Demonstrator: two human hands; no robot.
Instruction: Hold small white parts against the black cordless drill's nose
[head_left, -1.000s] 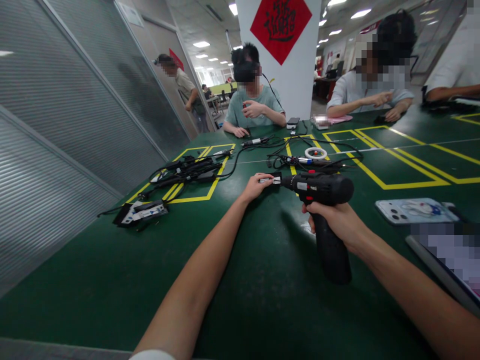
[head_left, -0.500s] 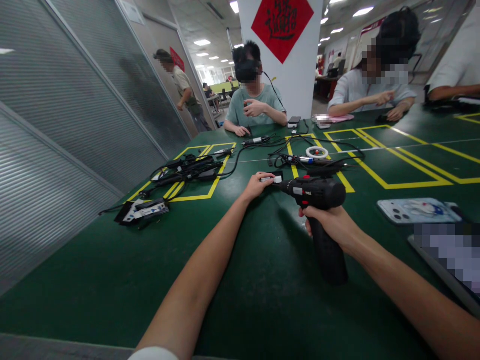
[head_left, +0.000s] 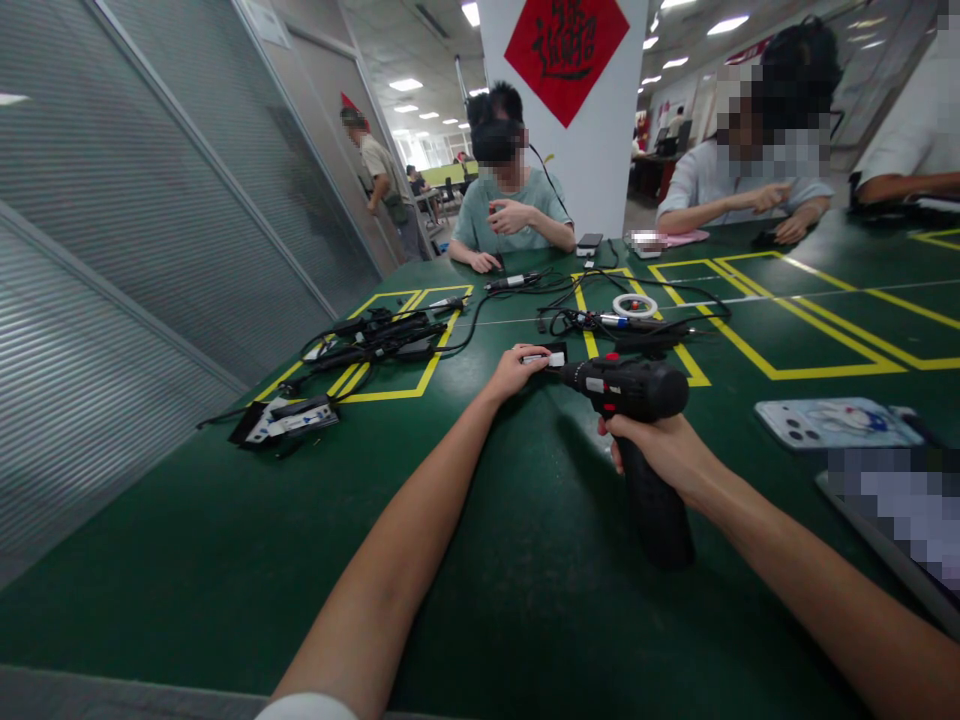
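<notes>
My right hand (head_left: pixel 660 450) is wrapped round the handle of a black cordless drill (head_left: pixel 630 388) with red details. The drill lies roughly level, its chuck pointing left toward my left hand (head_left: pixel 519 370). Between them, on the green table (head_left: pixel 525 580), is a small black-and-white piece (head_left: pixel 556 358). My left hand's fingers close on this piece at its left side and hold it against the table. The drill's tip is right by the piece; whether it touches cannot be made out.
Left lies a heap of black cables and tools (head_left: pixel 382 340), with black-and-white parts (head_left: pixel 289 422) nearer. Beyond the drill are a white tape ring (head_left: pixel 634 306) and a corded pen-like tool (head_left: pixel 619 322). A phone (head_left: pixel 836 422) and a tablet-like device (head_left: pixel 862 530) lie right. Co-workers (head_left: pixel 514 200) sit opposite.
My hands and the small piece stay in place; the drill's rear has shifted very slightly left. In the background, a walking person has moved right.
</notes>
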